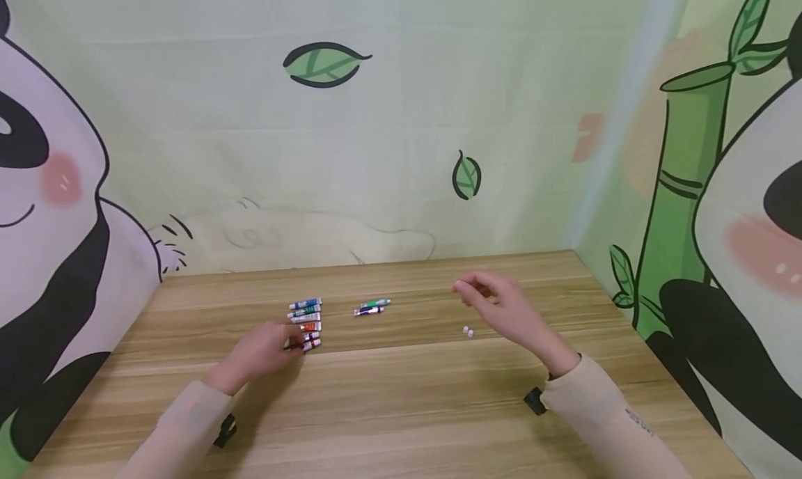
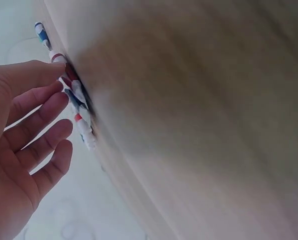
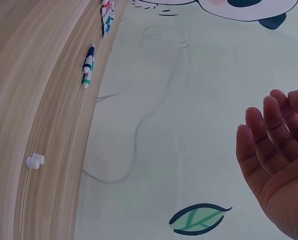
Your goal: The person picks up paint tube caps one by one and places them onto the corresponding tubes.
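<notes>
Several small paint tubes (image 1: 305,318) lie side by side in a row on the wooden table, with blue, green, white and orange labels. My left hand (image 1: 266,350) is at the near end of that row. Its thumb and index finger pinch the end of a paint tube (image 2: 71,74) with a dark red band, while the other fingers (image 2: 56,135) stay loosely bent. My right hand (image 1: 501,308) hovers above the table on the right, fingers loosely bent, with nothing visible in it. Two small white pieces (image 1: 468,331), like caps, lie below it.
A green paint tube (image 1: 376,303) and a dark blue one (image 1: 369,311) lie together in the middle of the table (image 1: 388,409). Behind the table hangs a printed cloth (image 1: 401,117) with leaves, pandas and bamboo. Its sides close in the table left and right.
</notes>
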Available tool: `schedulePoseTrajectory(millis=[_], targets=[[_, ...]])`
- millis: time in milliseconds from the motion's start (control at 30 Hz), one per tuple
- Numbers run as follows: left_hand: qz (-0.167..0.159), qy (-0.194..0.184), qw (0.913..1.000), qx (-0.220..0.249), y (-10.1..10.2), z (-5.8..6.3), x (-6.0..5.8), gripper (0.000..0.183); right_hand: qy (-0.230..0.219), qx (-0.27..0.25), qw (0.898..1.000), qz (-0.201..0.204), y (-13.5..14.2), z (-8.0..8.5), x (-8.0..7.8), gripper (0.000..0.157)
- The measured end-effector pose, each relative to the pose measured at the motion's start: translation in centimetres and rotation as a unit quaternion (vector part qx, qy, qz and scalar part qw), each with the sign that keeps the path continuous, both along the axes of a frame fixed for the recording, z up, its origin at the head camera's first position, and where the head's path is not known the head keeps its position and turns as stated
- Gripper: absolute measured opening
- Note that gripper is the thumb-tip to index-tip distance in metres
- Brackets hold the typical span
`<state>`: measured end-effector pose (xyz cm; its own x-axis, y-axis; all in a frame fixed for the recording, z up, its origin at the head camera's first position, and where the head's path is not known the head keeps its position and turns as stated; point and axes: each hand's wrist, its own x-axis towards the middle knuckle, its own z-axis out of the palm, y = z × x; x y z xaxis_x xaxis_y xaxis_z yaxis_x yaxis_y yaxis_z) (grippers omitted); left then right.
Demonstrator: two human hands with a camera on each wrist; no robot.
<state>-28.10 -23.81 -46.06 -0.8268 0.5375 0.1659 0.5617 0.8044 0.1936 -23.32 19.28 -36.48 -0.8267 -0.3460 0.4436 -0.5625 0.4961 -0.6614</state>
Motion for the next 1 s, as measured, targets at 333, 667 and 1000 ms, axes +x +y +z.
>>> schedulePoseTrajectory(millis=[333,667,1000], targets=[[-0.009,0.006,0.9999,0.000,1.9,1.4,-1.6,0.008,-0.001,0.010,1.000,-0.003,0.3,-0.1,0.0,0.017],[-0.026,-0.002,0.9996,-0.013,5.7,3.1,-3.5,0.016,-0.011,0.017,1.000,-0.014,0.6,0.1,-0.1,0.019],[-0.029,-0.023,0.9992,-0.015,9.8,2.3,-5.6,0.018,-0.019,0.020,1.000,-0.010,0.9,0.0,-0.1,0.017]])
